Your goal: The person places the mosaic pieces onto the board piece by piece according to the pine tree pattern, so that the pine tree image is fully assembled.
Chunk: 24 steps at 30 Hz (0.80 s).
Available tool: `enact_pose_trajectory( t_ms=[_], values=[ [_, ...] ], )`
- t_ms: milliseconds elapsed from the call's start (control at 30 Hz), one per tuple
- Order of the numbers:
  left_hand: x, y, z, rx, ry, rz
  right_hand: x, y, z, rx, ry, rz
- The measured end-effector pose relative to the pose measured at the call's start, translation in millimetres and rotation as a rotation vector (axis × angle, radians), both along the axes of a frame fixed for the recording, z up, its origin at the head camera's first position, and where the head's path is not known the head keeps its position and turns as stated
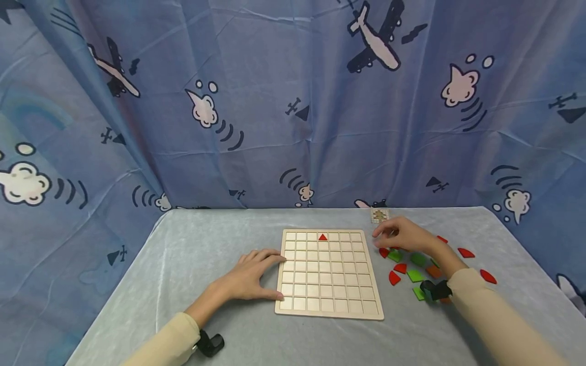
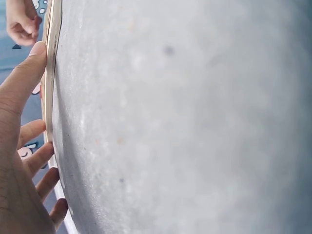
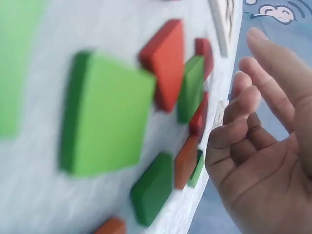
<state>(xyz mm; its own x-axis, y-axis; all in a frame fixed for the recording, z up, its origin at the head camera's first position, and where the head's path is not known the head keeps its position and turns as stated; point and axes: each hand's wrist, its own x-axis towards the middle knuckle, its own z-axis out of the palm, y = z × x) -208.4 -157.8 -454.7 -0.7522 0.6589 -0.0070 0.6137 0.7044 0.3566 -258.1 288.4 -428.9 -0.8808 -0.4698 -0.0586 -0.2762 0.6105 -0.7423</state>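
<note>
A light wooden board [image 1: 327, 314] with a grid of square cells lies on the table in the head view. One red triangle [image 1: 323, 237] sits in its far row, near the middle. My left hand [image 1: 249, 277] rests at the board's left edge, thumb and fingertips touching it, fingers spread; the left wrist view shows the thumb [image 2: 30, 68] on the rim. To the right of the board, my right hand [image 1: 405, 235] hovers above loose pieces. Its fingers are loosely bent with nothing between them in the right wrist view. Under it lie a red piece [image 1: 383, 252] and a green piece [image 1: 395, 255].
Several more red, green and orange pieces are scattered to the right, among them a light green piece [image 3: 114, 117] and a red one [image 1: 488, 276]. A small patterned card [image 1: 379, 215] lies at the table's far edge. Behind hangs a blue curtain [image 1: 256, 168] with airplane prints.
</note>
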Motion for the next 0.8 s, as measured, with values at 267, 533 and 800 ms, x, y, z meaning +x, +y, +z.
enact_pose_trajectory(
  t_ms=[267, 533, 800],
  values=[
    [0.0, -0.9, -1.4, -0.007, 0.003, 0.008, 8.1, 7.3, 0.4, 0.000, -0.021, 0.040],
    [-1.0, -0.2, -1.0, -0.012, 0.002, 0.009, 12.4, 10.3, -1.5, 0.001, -0.054, 0.045],
    [-1.0, 0.0, -1.3, -0.014, 0.005, 0.007, 13.6, 12.3, -5.3, -0.022, -0.045, 0.044]
  ],
)
